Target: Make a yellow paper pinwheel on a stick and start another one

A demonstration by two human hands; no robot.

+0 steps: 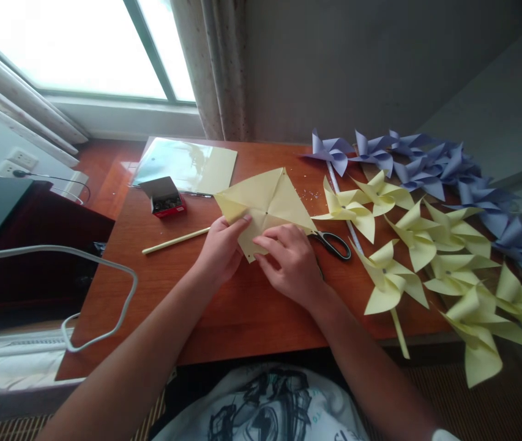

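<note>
Yellow paper square lies creased at the surface's centre; left hand pinches its near-left edge, right hand pinches the bottom corner. At ten o'clock, an open red box holds small dark pins. Scissors sit at three o'clock.

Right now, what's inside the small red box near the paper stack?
The red box is open, lid up, with a heap of small dark metallic bits inside. Too small to tell what they are; the bottom of the box is covered.

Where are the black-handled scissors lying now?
The black-handled scissors lie on the wooden table, just right of the right hand, beside the yellow paper pinwheels.
</note>
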